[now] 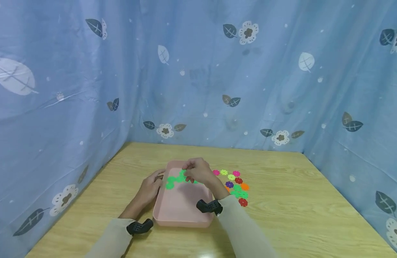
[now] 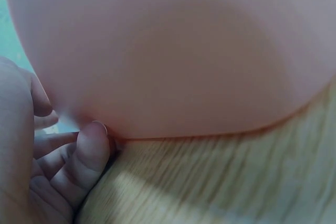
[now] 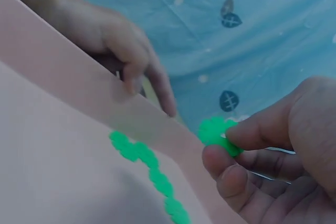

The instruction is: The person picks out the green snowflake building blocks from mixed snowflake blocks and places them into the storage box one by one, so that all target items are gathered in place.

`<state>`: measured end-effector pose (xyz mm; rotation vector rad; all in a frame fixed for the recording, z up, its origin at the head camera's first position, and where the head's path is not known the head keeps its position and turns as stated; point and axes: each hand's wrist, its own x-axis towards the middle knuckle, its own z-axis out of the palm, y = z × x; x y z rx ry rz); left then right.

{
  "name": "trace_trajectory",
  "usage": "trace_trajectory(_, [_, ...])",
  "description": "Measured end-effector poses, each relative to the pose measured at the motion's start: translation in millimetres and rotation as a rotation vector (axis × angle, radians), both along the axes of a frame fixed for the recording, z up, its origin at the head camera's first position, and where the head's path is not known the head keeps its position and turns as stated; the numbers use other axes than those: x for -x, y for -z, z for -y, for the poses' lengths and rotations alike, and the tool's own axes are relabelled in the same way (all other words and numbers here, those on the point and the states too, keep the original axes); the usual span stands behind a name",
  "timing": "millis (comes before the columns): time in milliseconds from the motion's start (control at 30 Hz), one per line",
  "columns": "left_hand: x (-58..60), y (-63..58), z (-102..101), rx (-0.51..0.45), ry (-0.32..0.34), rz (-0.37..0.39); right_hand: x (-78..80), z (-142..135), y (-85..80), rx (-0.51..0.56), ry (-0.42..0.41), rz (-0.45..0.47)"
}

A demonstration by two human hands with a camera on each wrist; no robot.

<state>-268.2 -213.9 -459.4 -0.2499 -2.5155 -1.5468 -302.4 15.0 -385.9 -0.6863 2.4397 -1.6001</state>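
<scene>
A pink tray [image 1: 182, 211] sits on the table in front of me. My left hand [image 1: 151, 187] holds its left side, fingers at the rim and the thumb [image 2: 93, 142] against the outer wall low down. My right hand [image 1: 198, 171] is above the far part of the tray. Between its thumb and finger it pinches a green flower-shaped plastic piece [image 3: 214, 131], partly covered by the fingertips. Inside the tray lies a bent row of several green flower-shaped pieces [image 3: 160, 182], touching one another; the right hand hides part of it in the head view.
Right of the tray, several loose flower-shaped pieces lie on the wooden table [image 1: 282, 200]: pink, yellow, purple, orange, green and a red piece [image 1: 243, 202] nearest me. A blue patterned curtain [image 1: 204, 71] surrounds the table at the back and sides.
</scene>
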Motion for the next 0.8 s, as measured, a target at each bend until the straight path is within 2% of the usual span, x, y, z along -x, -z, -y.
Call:
trace_trajectory(333, [-2.3, 2.4, 3.2, 0.009, -0.011, 0.017, 4.1, 20.2, 26.2, 0.119, 0.052, 0.070])
trace_trajectory(600, [0.7, 1.4, -0.3, 0.003, -0.016, 0.002, 7.0, 17.9, 38.9, 0.153, 0.087, 0.038])
trace_trajectory(800, [3.1, -1.4, 1.5, 0.021, -0.012, 0.004, 8.8, 17.5, 44.0, 0.175, 0.120, 0.143])
